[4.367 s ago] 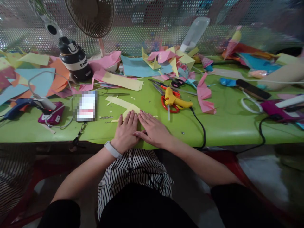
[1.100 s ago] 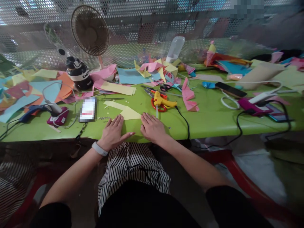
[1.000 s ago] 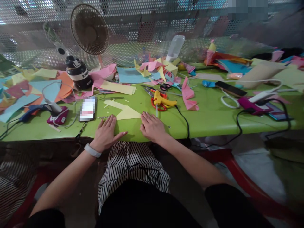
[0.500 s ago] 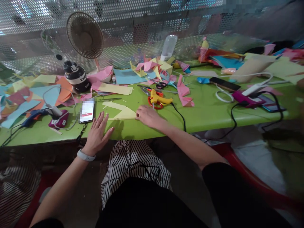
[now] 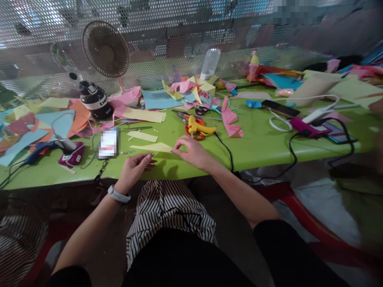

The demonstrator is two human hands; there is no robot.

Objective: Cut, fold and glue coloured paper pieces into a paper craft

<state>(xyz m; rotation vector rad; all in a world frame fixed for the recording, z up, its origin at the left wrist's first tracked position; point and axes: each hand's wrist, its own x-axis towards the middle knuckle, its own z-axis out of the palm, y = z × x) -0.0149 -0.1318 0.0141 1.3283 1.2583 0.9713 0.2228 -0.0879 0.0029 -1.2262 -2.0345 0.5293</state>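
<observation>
My right hand (image 5: 193,153) pinches the right end of a pale yellow paper strip (image 5: 160,147) between thumb and fingertips. The strip tapers toward the left and is tilted a little off the green table. My left hand (image 5: 136,169), with a light watch band at the wrist, hovers just below the strip's left part. Its fingers are loosely bent, the thumb lies apart from them, and nothing shows in it. Behind the strip lies a smaller pale yellow paper piece (image 5: 143,136). A yellow glue gun (image 5: 199,126) rests on red-handled scissors (image 5: 194,134) beyond my right hand.
A phone (image 5: 107,143) lies left of my hands, near a purple power adapter (image 5: 72,153) and a blue glue gun (image 5: 40,151). A black bottle (image 5: 95,101), a fan (image 5: 106,50) and heaps of coloured paper line the back. Cables run across the right side of the table.
The strip's right end has come up in my right hand's pinch. My left hand has gone from flat on the table to loosely bent, moving right toward the strip.
</observation>
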